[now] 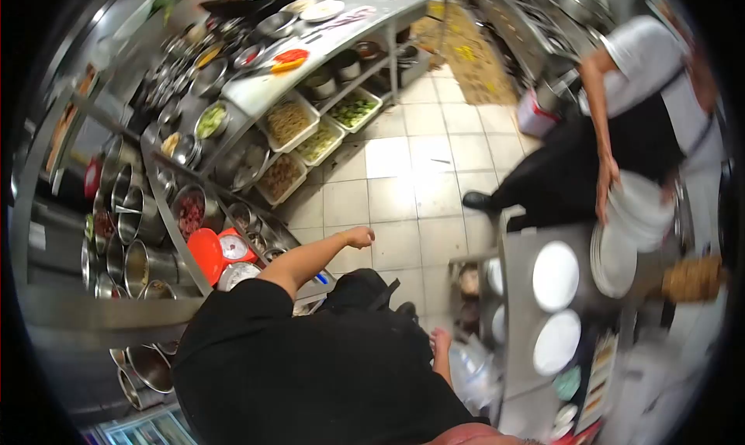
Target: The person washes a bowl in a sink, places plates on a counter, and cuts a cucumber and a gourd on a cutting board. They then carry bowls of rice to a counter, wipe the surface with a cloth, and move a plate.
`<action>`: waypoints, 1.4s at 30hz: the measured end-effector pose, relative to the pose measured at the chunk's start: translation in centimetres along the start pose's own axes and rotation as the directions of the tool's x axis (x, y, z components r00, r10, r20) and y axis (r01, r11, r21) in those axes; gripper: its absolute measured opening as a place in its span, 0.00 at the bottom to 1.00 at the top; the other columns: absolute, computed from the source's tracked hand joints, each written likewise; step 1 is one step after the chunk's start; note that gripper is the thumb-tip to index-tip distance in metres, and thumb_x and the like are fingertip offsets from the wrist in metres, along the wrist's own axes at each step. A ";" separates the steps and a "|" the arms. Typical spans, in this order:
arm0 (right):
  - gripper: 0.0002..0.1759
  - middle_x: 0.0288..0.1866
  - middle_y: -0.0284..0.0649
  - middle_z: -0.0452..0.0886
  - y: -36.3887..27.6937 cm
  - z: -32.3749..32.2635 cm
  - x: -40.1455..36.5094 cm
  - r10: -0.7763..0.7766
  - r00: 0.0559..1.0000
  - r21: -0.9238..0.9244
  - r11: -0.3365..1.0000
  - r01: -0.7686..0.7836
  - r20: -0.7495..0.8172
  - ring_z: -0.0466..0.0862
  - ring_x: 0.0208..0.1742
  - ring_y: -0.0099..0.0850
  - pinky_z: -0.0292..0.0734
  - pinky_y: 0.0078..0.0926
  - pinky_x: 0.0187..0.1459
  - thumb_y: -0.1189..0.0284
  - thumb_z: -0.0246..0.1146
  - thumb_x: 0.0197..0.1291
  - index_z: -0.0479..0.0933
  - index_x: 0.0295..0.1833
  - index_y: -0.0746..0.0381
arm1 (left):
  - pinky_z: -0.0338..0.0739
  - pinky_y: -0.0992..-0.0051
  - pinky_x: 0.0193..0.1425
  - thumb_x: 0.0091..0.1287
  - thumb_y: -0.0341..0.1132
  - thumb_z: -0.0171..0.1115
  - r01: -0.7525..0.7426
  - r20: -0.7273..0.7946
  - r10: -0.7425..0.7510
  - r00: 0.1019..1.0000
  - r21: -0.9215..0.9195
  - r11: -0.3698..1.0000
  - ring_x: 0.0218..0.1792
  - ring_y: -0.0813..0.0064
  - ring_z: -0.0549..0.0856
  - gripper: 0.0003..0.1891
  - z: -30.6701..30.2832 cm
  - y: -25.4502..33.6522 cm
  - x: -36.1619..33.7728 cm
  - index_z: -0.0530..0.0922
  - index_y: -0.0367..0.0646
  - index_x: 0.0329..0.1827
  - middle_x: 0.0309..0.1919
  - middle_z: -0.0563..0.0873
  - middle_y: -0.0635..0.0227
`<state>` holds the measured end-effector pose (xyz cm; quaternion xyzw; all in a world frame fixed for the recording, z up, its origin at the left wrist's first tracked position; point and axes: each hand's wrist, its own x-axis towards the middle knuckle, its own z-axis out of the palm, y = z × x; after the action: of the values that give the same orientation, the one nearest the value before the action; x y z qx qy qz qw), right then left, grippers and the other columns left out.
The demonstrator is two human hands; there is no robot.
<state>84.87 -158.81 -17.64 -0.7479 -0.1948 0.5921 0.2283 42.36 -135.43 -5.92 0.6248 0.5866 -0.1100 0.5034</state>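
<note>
Left hand (pixel 358 236) curls in a loose fist over the tiled floor (pixel 403 173), near the red scale (pixel 233 249) on the steel counter (pixel 165 202); right hand (pixel 440 342) hangs beside a clear plastic bag (pixel 469 374), grip unclear. Across the aisle a co-worker's hand (pixel 605 183) rests on stacked white plates (pixel 636 228)

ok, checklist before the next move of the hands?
1. Left hand empty: cannot tell, fingers curled, small.
2. Right hand grip: cannot tell, blurred beside clear plastic bag.
3. Tile floor ahead passable: ok.
4. Co-worker's hand apart from both hands: ok, on plate stack.
5. White plates flat on counter: ok.
</note>
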 end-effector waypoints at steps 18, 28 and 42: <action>0.07 0.31 0.39 0.82 -61.9 35.5 22.3 -0.690 0.594 -0.225 0.555 0.801 0.413 0.80 0.30 0.25 0.74 0.23 0.34 0.76 0.57 0.59 0.79 0.39 0.67 | 0.76 0.63 0.46 0.53 0.36 0.58 0.067 -0.425 -0.175 0.888 -0.256 0.964 0.41 0.54 0.82 0.12 -14.1 -18.1 7.8 0.81 0.39 0.37 0.39 0.84 0.51; 0.10 0.28 0.38 0.81 -95.6 58.6 22.5 -0.630 0.346 0.189 0.625 0.757 0.695 0.74 0.23 0.20 0.69 0.15 0.26 0.77 0.54 0.62 0.75 0.47 0.66 | 0.74 0.79 0.38 0.61 0.26 0.58 -0.407 -0.508 -0.460 0.728 -0.860 0.307 0.31 0.81 0.80 0.05 -39.4 -5.7 15.0 0.79 0.38 0.38 0.28 0.83 0.71; 0.10 0.22 0.35 0.77 -119.6 79.4 25.8 -0.214 0.033 0.067 0.444 0.893 0.976 0.72 0.22 0.19 0.67 0.17 0.25 0.78 0.53 0.62 0.76 0.46 0.66 | 0.74 0.80 0.40 0.64 0.26 0.52 -0.702 -0.684 -0.652 0.327 -0.638 0.317 0.32 0.81 0.80 0.10 -76.0 -2.5 23.5 0.76 0.32 0.45 0.32 0.82 0.68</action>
<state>10.68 -37.50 14.77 -0.1478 -0.7541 0.6369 0.0621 12.60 -63.64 11.38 0.1375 0.6756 0.6531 0.3132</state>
